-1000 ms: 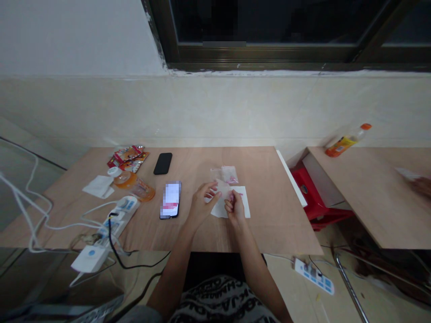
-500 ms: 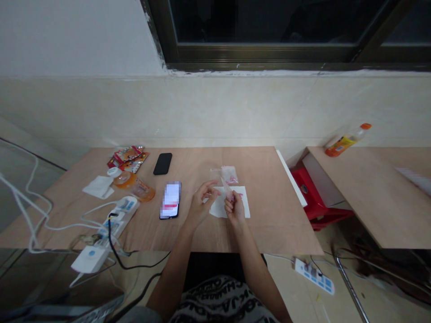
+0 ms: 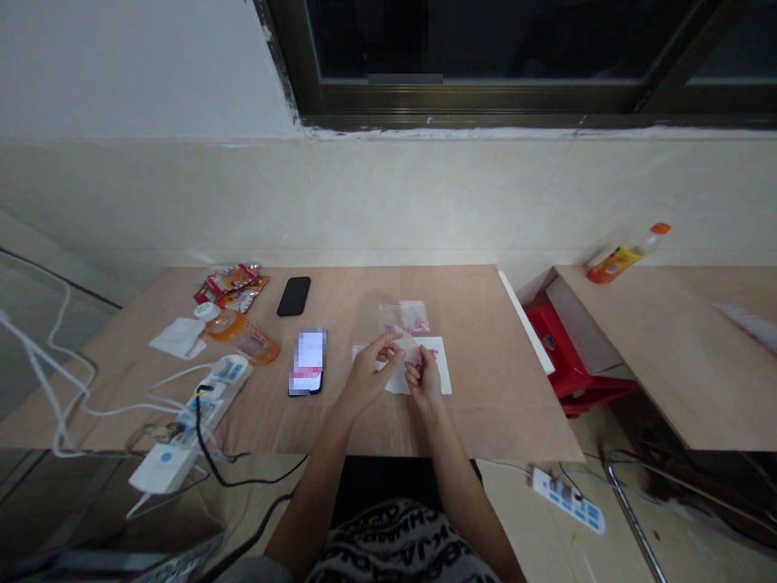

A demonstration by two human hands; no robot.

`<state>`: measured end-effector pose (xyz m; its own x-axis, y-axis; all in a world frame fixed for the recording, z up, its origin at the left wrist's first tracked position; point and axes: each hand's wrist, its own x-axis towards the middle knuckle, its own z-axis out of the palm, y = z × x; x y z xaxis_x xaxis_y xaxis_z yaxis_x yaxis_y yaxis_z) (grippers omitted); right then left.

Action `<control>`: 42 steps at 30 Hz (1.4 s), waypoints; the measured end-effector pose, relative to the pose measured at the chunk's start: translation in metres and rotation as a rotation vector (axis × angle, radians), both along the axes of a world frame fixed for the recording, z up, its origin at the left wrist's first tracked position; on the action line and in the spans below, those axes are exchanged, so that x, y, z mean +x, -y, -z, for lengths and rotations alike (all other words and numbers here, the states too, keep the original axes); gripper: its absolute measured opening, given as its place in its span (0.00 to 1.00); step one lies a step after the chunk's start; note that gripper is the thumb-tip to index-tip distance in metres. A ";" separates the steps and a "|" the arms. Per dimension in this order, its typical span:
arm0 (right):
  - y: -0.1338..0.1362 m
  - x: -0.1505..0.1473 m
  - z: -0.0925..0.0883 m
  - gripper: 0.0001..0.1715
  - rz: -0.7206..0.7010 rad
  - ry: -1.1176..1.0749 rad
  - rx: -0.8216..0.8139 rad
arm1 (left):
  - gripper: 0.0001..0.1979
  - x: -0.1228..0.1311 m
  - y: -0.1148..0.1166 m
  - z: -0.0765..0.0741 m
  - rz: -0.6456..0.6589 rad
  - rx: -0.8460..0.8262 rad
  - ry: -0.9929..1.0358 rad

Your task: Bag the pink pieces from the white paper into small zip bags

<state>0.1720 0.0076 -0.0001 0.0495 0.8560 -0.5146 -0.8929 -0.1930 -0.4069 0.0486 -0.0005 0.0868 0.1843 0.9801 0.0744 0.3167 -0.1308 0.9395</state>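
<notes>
Mid-frame, clear baggie (image 3: 409,348): small, up in R hand, above the white sheet (image 3: 443,372).
R hand (image 3: 425,376): thumb + fingers pinching baggie's lwr end, other fingers curled in.
L hand (image 3: 370,368): at baggie's L edge, fingers bent; can't tell if pinching it or just next to it.
Spare baggies (image 3: 414,317): two, side by side on tabletop (image 3: 498,413), just above the sheet in frame, pink bits inside.
Phones: lit one (image 3: 308,360) L of ctr, screen pixelated; black one (image 3: 294,296) a bit above it.
Left of frame: orange drink bottle (image 3: 243,334) on its side, snack packs (image 3: 234,283) above, power strip (image 3: 224,385) below w/ cables.
Upper R: second bottle (image 3: 622,259), orange cap, on another table (image 3: 685,348).
</notes>
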 end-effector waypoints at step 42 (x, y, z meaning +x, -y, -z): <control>-0.055 0.062 0.056 0.33 0.374 1.007 0.100 | 0.30 -0.048 0.043 0.090 -0.291 -0.142 -0.130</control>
<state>0.2344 0.0626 -0.0557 0.6781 0.7347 -0.0201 -0.1342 0.0969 -0.9862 0.0005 -0.0438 -0.0029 -0.1056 0.9917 -0.0727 0.4395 0.1121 0.8912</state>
